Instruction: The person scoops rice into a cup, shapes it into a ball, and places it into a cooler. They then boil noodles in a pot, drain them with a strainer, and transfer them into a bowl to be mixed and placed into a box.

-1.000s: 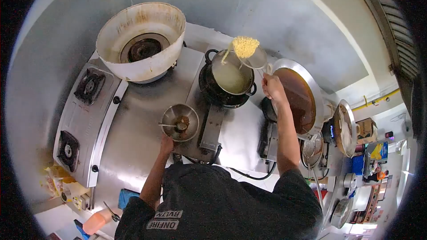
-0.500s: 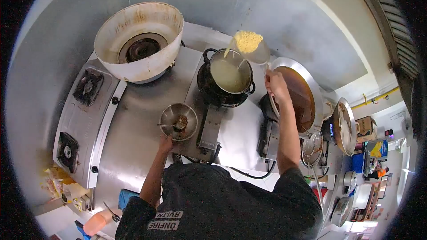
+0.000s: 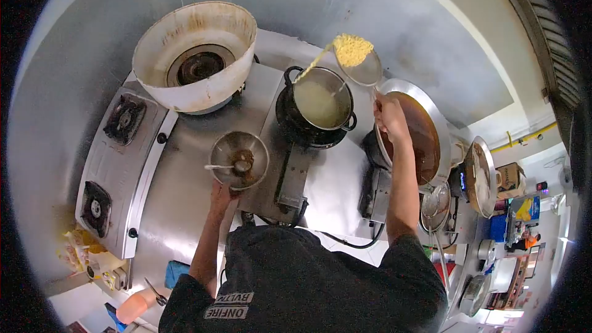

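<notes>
My right hand (image 3: 392, 118) is closed round the handle of a mesh strainer (image 3: 365, 74), raised above the black pot's right side. A clump of yellow noodles (image 3: 353, 50) sits at the strainer's far edge. One strand trails from it down to the pot's left rim. The black pot (image 3: 296, 124) contains cloudy pale liquid, with a thin utensil in it. Low over the steel counter, my left hand (image 3: 223, 195) grips the near rim of a metal bowl (image 3: 256, 148). Inside the bowl are brown sauce or paste and a small ladle (image 3: 242, 164), its handle over the left rim.
Right of the pot stands a wide pan of brown liquid (image 3: 419, 132). A white ring-shaped guard (image 3: 209, 95) surrounds a burner at the back left. A two-burner stove (image 3: 120, 166) lies left. Further pans (image 3: 480, 176) line the right side, and a black hose (image 3: 351, 243) hangs in front.
The strainer has shifted slightly right, and the noodle strand now stretches out to the pot's left rim. My left hand has moved the bowl left and a little farther away, tilting it.
</notes>
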`<state>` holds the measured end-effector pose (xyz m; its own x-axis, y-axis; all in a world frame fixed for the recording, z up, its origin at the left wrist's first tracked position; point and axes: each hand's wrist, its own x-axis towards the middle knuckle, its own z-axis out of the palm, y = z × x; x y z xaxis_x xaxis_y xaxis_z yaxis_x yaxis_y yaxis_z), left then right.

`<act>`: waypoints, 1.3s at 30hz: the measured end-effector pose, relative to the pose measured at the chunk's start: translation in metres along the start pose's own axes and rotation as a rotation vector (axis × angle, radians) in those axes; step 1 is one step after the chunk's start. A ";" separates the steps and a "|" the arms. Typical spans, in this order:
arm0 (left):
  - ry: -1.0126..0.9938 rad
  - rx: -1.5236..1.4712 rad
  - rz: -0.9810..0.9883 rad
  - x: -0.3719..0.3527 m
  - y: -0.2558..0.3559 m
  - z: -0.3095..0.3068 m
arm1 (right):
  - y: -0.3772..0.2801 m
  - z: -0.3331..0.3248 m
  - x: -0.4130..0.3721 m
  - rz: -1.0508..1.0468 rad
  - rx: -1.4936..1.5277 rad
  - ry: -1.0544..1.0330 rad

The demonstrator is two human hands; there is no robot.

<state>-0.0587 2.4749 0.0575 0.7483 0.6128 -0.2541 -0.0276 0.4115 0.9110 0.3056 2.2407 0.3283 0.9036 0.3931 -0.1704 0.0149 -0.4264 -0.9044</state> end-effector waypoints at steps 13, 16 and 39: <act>-0.095 0.074 0.050 -0.007 0.114 0.074 | 0.002 -0.001 0.002 -0.016 0.020 -0.010; -0.148 0.078 0.076 0.003 0.125 0.096 | 0.002 -0.001 0.004 -0.031 -0.018 0.036; -0.474 0.264 0.005 0.119 0.188 0.231 | -0.058 -0.080 -0.017 -0.592 -0.937 0.058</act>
<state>0.1788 2.4692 0.2733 0.9672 0.2175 -0.1308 0.0899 0.1884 0.9780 0.3234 2.1932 0.4156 0.6651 0.7101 0.2310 0.7464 -0.6408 -0.1795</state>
